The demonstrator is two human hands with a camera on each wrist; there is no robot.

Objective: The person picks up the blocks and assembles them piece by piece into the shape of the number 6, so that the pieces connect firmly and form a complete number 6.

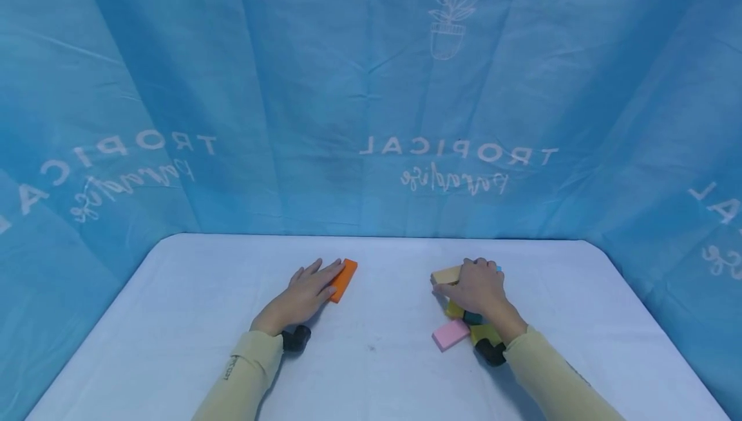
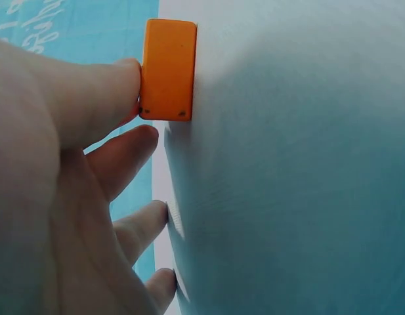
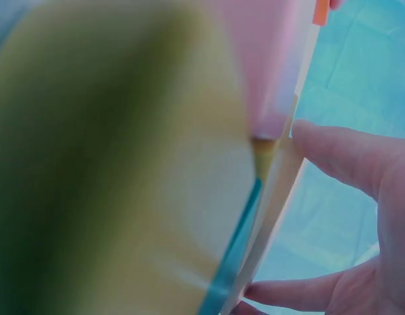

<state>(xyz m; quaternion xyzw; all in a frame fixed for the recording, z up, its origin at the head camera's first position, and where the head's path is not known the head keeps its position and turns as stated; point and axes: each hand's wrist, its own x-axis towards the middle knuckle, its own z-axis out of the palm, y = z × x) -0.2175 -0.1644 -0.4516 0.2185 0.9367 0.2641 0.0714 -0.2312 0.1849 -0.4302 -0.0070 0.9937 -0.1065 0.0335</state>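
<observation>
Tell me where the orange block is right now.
In the head view, the orange block lies on the table just left of centre, touching the left hand, with the tan block off to its right.

On the left I see an orange block (image 2: 168,69), smooth and painted-looking; on the right, a tan block (image 1: 446,275) resembling bare wood and a smooth pink block (image 1: 450,335). My sleeves (image 1: 547,367) are matt cloth; the far curtain (image 1: 324,99) is creased cloth.

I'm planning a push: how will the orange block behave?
The orange block probably won't roll, given its flat faces. Its straight edges suggest stiffness. Lying low on the white table, it would likely slide rather than tip.
</observation>
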